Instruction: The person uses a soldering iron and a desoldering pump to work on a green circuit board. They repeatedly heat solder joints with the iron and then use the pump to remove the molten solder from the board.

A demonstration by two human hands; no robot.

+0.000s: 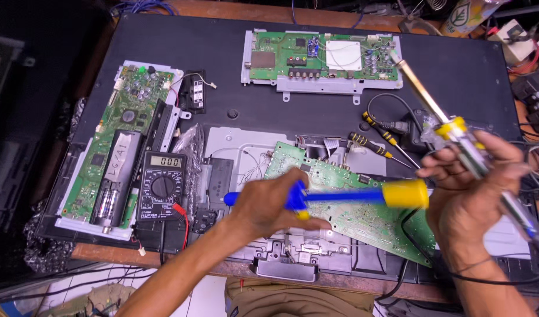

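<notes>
Both hands sit closest to my view. My left hand [275,202] is wrapped around the blue barrel of a desoldering pump [340,196] with a yellow end cap, held level just above the green circuit board [363,205] that lies tilted on the grey metal chassis [234,144]. My right hand [475,194] is curled shut on the clear handle of a soldering iron [440,114], its brass shaft pointing up and away toward the far board. I judge the pump light, rigid plastic and a bit slick, best gripped mid-barrel as now. The iron looks light too but hot at the tip, so I would keep to the handle behind the yellow collar. The board is thin, stiff and fragile, so I would take it by its edges. As for labels, a white rectangular paper strip with handwriting lies on the long black part of the left-hand board [114,158], a black multimeter [162,185] with a grey display sits just beside it, and a white square sticker marks the upper board [322,58].
</notes>
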